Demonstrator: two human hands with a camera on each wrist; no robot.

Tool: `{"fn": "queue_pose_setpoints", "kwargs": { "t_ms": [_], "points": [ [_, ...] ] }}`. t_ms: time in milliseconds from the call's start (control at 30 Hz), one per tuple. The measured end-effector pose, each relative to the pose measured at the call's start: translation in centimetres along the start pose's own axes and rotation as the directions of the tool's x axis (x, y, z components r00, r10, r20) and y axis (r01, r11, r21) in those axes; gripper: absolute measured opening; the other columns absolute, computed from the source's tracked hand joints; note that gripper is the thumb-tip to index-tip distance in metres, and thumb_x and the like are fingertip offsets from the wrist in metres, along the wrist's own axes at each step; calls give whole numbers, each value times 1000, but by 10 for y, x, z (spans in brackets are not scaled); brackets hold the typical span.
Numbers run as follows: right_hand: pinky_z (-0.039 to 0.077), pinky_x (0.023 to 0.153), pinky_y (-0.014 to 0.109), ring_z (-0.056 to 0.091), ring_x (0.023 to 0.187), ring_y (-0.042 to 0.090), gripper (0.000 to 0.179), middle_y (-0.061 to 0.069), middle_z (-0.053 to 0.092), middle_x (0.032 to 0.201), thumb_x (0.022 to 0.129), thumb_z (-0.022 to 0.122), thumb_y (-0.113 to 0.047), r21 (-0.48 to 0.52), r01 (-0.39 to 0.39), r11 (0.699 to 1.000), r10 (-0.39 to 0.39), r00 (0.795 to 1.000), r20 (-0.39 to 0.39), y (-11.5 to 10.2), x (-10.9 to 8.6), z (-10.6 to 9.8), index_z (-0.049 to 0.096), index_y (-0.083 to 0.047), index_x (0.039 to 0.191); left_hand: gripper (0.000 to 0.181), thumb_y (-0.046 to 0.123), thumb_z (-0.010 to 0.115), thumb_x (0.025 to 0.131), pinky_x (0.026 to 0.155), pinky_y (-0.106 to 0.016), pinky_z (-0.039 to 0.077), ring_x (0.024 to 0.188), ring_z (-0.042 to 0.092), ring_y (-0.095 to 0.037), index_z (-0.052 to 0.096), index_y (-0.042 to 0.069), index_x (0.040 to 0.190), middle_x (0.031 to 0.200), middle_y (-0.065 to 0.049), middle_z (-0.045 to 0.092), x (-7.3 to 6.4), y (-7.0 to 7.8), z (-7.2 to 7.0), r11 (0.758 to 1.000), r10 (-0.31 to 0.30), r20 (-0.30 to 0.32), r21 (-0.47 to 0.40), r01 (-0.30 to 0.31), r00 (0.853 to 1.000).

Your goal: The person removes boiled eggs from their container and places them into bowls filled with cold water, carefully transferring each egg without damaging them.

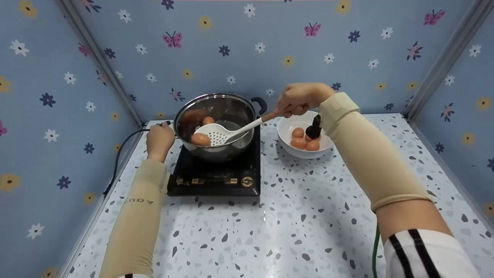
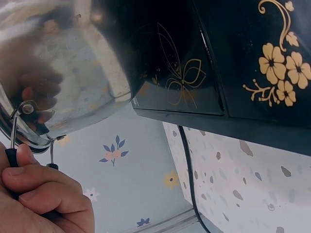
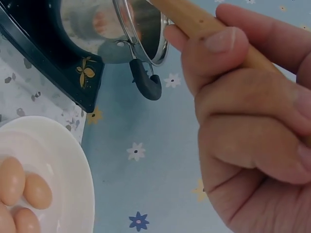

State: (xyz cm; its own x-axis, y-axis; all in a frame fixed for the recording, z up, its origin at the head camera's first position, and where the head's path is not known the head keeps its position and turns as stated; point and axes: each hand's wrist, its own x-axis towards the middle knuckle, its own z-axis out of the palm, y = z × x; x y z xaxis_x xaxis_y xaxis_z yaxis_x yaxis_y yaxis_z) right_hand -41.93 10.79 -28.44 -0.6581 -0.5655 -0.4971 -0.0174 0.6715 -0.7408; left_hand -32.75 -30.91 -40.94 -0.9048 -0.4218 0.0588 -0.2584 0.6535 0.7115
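Note:
My right hand [image 1: 299, 99] grips the wooden handle [image 3: 199, 22] of a white skimmer [image 1: 218, 133], fingers curled round it. The skimmer's perforated bowl is over the mouth of a steel pot [image 1: 216, 154], with a brown egg [image 1: 200, 139] in the bowl's near left part. Behind the skimmer, a second egg [image 1: 208, 120] shows inside the pot. At the pot's left side my left hand [image 1: 160, 139] holds the side handle [image 2: 52, 166], a metal loop with black grips. The opposite black handle [image 3: 146, 82] is free.
Under the pot is a black induction cooker [image 1: 214, 189], its cord [image 1: 119, 154] running off left. To the right stands a white bowl [image 1: 303, 154] with several brown eggs [image 1: 298, 143]; a black device at my right wrist [image 1: 314, 129] partly covers them. Patterned walls enclose the speckled table [image 1: 231, 239].

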Motion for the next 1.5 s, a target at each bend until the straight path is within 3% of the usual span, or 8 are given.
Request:
{"fn": "queue_pose_setpoints", "kwargs": {
  "t_ms": [133,400,600,800,1033,1500],
  "points": [
    [29,47,23,32,46,7,19,2,58,69,109,62,-15,37,8,999,-8,1000,-11,6,-2,2,72,-4,97,61,24,23,117,99,-65,51,115,65,-58,65,-18,128,123,-44,65,0,1,0,1000,5,0,-3,-5,1000],
    [30,48,24,32,47,8,18,1,60,69,109,63,-16,114,5,993,7,995,-99,14,-10,7,72,-2,105,61,25,22,118,96,-63,51,111,66,-56,66,-17,124,117,-40,65,-2,2,-1,1000,-13,9,1,13,1000],
    [30,49,23,35,48,8,18,1,62,71,107,63,-15,162,26,986,3,984,-177,18,-22,6,75,-5,100,61,25,23,118,106,-66,50,123,62,-59,60,-21,134,132,-45,61,-1,0,-2,1000,-15,18,12,15,1000],
    [30,49,23,35,48,9,18,2,62,72,108,60,-14,213,30,977,13,980,-197,22,-34,1,73,-3,103,61,25,24,118,107,-67,49,124,62,-60,59,-22,133,132,-45,61,0,-3,-1,1000,-21,18,12,21,1000],
    [29,49,24,32,47,9,28,2,62,70,109,60,-15,232,36,972,14,978,-210,29,-46,-4,71,-9,84,61,25,24,117,106,-67,48,125,62,-60,60,-22,131,131,-45,62,0,-3,0,1000,-15,9,10,15,1000],
    [30,48,22,33,45,9,30,2,61,67,108,63,-13,287,45,957,30,967,-251,44,-66,-9,67,-9,78,61,23,23,117,106,-68,49,123,62,-61,61,-22,133,131,-46,62,2,0,-1,1000,-3,13,19,3,1000]
  ]
}}
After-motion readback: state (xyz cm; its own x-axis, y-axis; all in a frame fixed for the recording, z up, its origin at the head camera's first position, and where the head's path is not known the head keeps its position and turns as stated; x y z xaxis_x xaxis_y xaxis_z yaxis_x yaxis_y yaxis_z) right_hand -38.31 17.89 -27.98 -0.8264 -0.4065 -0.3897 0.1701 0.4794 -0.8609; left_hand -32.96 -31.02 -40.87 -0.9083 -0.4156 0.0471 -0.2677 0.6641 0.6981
